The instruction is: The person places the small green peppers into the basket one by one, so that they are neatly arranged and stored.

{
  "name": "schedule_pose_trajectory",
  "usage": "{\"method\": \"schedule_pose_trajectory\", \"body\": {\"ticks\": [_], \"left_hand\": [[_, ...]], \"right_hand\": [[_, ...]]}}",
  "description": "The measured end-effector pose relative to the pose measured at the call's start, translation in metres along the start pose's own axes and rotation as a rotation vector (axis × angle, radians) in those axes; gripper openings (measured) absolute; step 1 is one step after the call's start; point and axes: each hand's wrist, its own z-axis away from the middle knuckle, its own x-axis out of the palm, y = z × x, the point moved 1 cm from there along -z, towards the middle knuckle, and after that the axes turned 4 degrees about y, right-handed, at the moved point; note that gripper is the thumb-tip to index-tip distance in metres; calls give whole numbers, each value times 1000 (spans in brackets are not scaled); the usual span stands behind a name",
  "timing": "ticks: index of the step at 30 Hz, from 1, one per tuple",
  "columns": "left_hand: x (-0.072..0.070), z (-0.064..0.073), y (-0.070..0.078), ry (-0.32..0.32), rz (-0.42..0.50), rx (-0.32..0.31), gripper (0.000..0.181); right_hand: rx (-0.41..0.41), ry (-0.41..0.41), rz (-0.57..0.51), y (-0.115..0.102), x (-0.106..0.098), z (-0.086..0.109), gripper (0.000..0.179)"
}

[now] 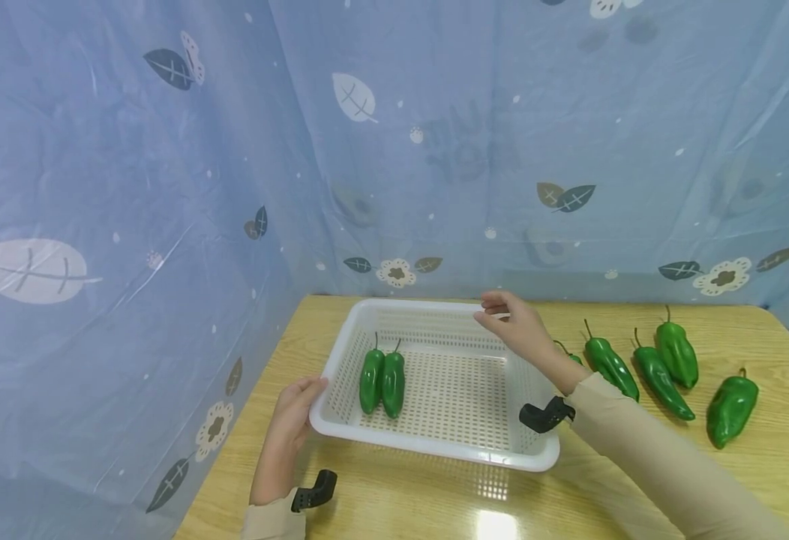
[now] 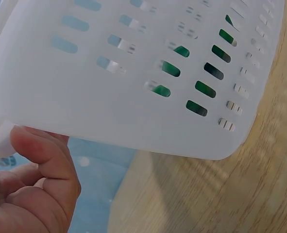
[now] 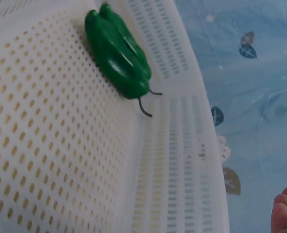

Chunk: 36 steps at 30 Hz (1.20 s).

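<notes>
A white plastic basket (image 1: 435, 454) with slotted walls stands on the table. Two green peppers (image 1: 370, 381) lie side by side in its left part, stems toward the back wall. At the basket's left end, my left hand (image 1: 295, 409) grips the rim; the left wrist view shows curled fingers (image 2: 43, 158) at the rim's edge. My right hand (image 1: 512, 326) hovers over the back right part of the basket, fingers loosely bent and holding nothing. Only the fingertips of that hand (image 3: 285, 213) show in the right wrist view, beyond the rim.
Several more green peppers lie on the wooden table (image 1: 786, 420) to the right, among them a slim one (image 1: 663, 382) and a broad one (image 1: 732, 409). The right forearm partly covers some of them. A blue patterned curtain (image 1: 435, 187) hangs behind and along the left.
</notes>
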Motion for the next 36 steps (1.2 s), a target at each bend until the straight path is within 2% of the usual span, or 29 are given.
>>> {"method": "schedule_pose_trajectory", "body": {"ticks": [7, 13, 17, 27, 36], "left_hand": [[0, 1, 0, -7, -2, 3, 46], [0, 2, 1, -5, -5, 2, 46], [1, 2, 1, -1, -5, 5, 45], [1, 1, 2, -12, 9, 12, 44], [0, 1, 1, -17, 9, 12, 44]], "right_hand": [[4, 41, 11, 6, -20, -1, 51], [27, 54, -32, 9, -39, 5, 54], [44, 80, -17, 14, -53, 10, 57], [74, 174, 88, 42, -89, 27, 58], [155, 284, 183, 77, -128, 52, 62]]}}
